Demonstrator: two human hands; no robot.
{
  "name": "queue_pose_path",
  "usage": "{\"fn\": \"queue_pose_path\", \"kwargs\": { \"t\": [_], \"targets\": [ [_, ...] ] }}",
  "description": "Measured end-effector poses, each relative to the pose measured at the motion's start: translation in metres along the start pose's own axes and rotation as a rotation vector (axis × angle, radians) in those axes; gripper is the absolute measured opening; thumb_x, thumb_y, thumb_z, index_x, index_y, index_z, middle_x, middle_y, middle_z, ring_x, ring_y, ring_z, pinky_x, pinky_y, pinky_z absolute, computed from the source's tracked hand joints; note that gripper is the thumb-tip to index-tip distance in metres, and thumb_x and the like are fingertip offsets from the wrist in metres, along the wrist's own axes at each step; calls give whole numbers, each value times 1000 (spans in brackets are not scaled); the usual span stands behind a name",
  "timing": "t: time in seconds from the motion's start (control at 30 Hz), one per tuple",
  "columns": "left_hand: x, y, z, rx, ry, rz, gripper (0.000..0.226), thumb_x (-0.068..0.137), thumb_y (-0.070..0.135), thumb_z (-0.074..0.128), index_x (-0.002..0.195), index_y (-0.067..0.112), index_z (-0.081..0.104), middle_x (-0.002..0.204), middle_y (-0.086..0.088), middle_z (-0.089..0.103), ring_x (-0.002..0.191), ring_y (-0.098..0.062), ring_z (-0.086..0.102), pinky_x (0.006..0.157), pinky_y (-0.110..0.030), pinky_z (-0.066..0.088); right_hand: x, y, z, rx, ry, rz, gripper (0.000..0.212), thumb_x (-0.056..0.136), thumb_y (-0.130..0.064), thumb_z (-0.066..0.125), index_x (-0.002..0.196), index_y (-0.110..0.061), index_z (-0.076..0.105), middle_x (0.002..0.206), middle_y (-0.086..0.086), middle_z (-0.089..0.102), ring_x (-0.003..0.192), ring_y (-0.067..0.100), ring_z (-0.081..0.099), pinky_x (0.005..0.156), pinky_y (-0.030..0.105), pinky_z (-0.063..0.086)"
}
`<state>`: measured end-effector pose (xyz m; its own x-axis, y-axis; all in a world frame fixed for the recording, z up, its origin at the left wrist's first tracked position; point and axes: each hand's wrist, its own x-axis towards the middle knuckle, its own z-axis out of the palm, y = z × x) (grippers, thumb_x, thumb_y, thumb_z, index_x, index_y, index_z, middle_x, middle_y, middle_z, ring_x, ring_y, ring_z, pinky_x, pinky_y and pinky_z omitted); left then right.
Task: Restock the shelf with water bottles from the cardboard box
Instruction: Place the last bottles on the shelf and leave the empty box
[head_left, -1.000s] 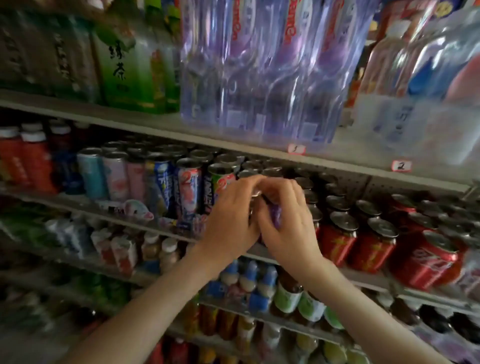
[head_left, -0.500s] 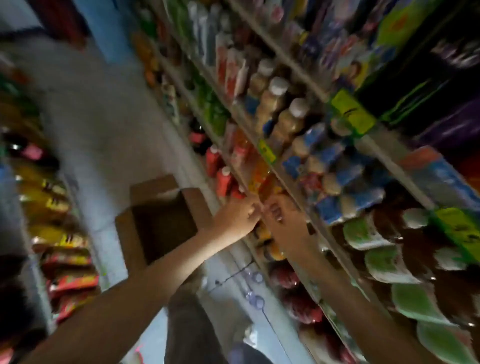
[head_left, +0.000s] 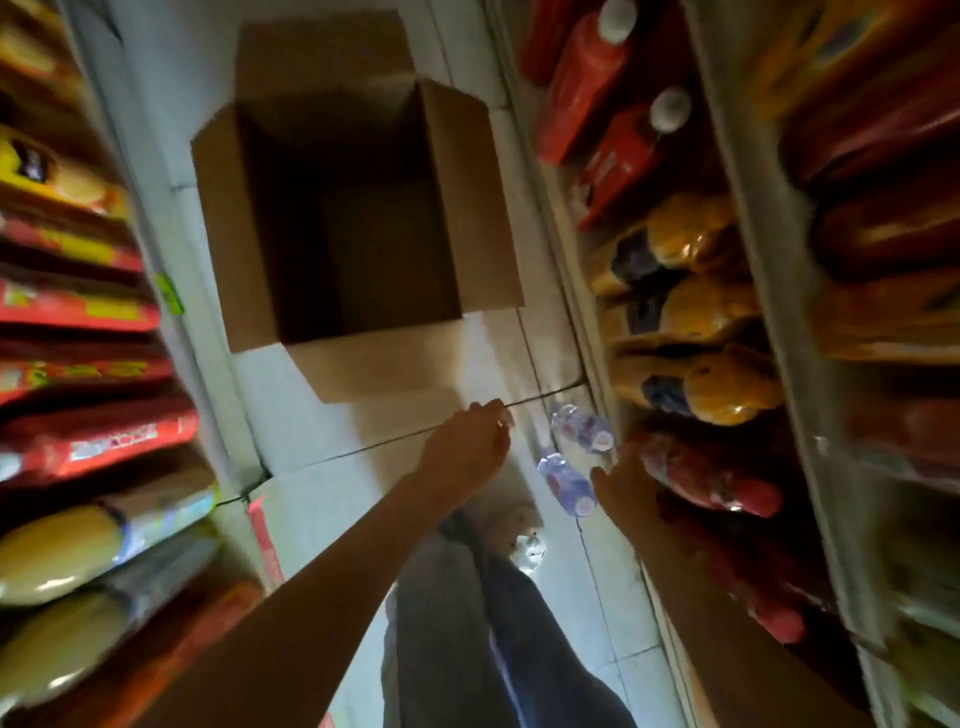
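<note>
An open cardboard box (head_left: 358, 218) stands on the tiled floor between two shelf units, its inside dark with nothing visible in it. Two small clear water bottles lie on the floor beside the right shelf, one (head_left: 582, 428) farther away and one (head_left: 566, 486) nearer. My left hand (head_left: 465, 449) hangs just left of them with loosely curled fingers and holds nothing. My right hand (head_left: 618, 486) is low beside the nearer bottle, fingers extended toward it, blurred and in shadow.
The right shelf unit (head_left: 737, 322) holds red and orange drink bottles close to my right arm. Snack packets fill the left shelf (head_left: 78, 312). My legs (head_left: 467, 623) stand in the narrow aisle below the hands.
My view swung from the can shelf down to the floor. Both hands left the cans, separated and dropped toward the two bottles on the floor beside the box.
</note>
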<state>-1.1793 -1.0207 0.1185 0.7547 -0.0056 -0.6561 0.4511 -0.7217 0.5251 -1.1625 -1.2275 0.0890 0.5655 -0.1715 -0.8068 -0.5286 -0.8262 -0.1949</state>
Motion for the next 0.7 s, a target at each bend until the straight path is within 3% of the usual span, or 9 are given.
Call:
{"fn": "queue_pose_path", "kwargs": {
  "t": [0.13,0.27,0.37,0.47,0.57,0.63,0.7],
  "targets": [
    [43,-28,53,-20,-11,-3,22,96,14,40,108,13,58,102,-11,67,92,-27,65,81,-33,48,77,24,32,-186,83,-27,53,92,-14,54,137,3,32,133,27,45,120,41,46,99,44,38],
    [63,-36,80,-25,-6,-4,24,97,12,39,108,11,60,103,-9,68,91,-22,65,71,-16,37,114,44,58,-311,166,-150,64,96,-34,44,140,9,30,133,36,44,120,46,47,98,44,39],
    [64,-28,80,-61,-8,-5,22,96,10,42,108,10,60,107,-10,65,98,-24,62,69,-15,30,116,44,55,-374,108,-190,63,97,-28,48,146,2,21,137,29,42,124,40,45,99,40,36],
    [52,-12,59,-74,-41,9,25,96,7,41,114,10,58,115,-9,62,101,-23,60,76,-17,35,87,21,32,-243,140,-206,55,91,-24,58,137,-2,37,122,27,53,111,39,54,89,41,42],
    [21,16,18,-85,-53,61,31,93,8,48,124,13,53,121,-9,59,106,-22,59,92,-27,45,18,-14,-16,-146,152,-307,41,86,-21,66,117,-1,50,106,19,60,95,30,60,74,29,41],
    [-6,43,-16,-35,-45,198,49,88,11,61,135,16,45,131,-8,54,115,-22,55,97,-34,45,-42,-44,-59,-82,108,-337,35,87,-22,64,115,-6,50,101,10,59,85,21,53,72,25,36],
    [-36,77,-55,40,-99,299,71,82,19,70,143,21,34,144,-4,42,126,-20,47,102,-32,43,-105,-75,-106,-45,93,-422,32,86,-24,64,113,-11,51,95,-1,55,82,14,49,69,22,35]
  ]
}}
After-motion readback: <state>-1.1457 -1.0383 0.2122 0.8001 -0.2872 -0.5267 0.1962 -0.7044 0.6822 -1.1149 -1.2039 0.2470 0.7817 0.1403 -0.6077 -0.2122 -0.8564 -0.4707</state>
